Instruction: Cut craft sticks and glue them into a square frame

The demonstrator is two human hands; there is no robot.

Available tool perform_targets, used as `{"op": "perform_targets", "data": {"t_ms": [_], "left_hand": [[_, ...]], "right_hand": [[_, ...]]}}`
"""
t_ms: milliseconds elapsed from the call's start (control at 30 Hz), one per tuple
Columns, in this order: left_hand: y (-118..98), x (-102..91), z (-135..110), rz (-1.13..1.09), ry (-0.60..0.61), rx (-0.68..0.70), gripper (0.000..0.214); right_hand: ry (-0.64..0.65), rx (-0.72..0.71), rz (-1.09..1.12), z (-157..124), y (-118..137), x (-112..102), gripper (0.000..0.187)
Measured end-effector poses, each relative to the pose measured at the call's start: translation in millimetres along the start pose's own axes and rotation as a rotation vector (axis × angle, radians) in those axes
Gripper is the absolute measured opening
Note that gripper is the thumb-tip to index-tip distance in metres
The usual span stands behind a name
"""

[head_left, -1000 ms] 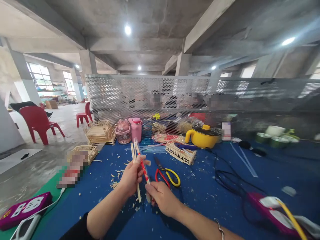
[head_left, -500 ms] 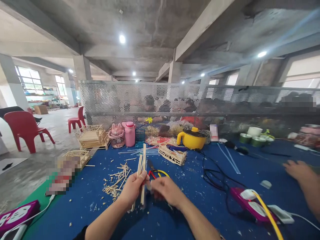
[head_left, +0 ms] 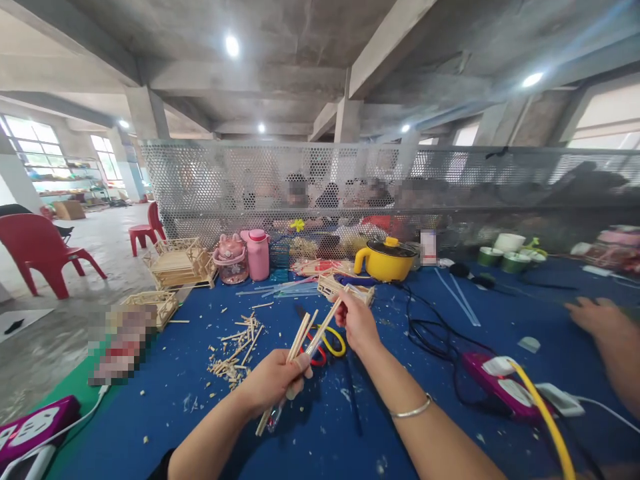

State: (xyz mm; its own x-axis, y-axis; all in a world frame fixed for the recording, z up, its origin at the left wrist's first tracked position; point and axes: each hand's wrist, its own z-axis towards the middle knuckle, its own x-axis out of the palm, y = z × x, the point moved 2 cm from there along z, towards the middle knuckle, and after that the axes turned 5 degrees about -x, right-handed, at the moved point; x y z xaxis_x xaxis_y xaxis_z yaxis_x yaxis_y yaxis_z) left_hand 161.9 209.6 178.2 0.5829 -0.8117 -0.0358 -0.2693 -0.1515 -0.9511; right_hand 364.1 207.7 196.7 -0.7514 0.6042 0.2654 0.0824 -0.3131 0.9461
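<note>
My left hand is closed around a small bundle of thin wooden sticks with clear plastic about them. The bundle leans up to the right. At its upper end my right hand pinches the tip of a wooden stick; whether it is one stick or two I cannot tell. Just beyond the bundle, on the table, lies a scissors-like tool with red and yellow handles, partly hidden. Short cut stick pieces are heaped left of my hands. A small stick-built frame stands behind my right hand.
Across the back stand stacked stick frames, a pink bottle and a yellow pot. Black cables run to a purple power strip at right. Another person's hand rests at the far right.
My right hand has moved up and forward, from beside the bundle's lower part to a stick's upper end. The bundle in my left hand has tilted to the right.
</note>
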Motion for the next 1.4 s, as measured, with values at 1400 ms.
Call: {"op": "perform_targets", "data": {"t_ms": [1400], "left_hand": [[6, -70.7, 26, -0.581, -0.305, 0.181, 0.039]], "right_hand": [[0.786, -0.205, -1.64, -112, -3, 4, 0.011]]}}
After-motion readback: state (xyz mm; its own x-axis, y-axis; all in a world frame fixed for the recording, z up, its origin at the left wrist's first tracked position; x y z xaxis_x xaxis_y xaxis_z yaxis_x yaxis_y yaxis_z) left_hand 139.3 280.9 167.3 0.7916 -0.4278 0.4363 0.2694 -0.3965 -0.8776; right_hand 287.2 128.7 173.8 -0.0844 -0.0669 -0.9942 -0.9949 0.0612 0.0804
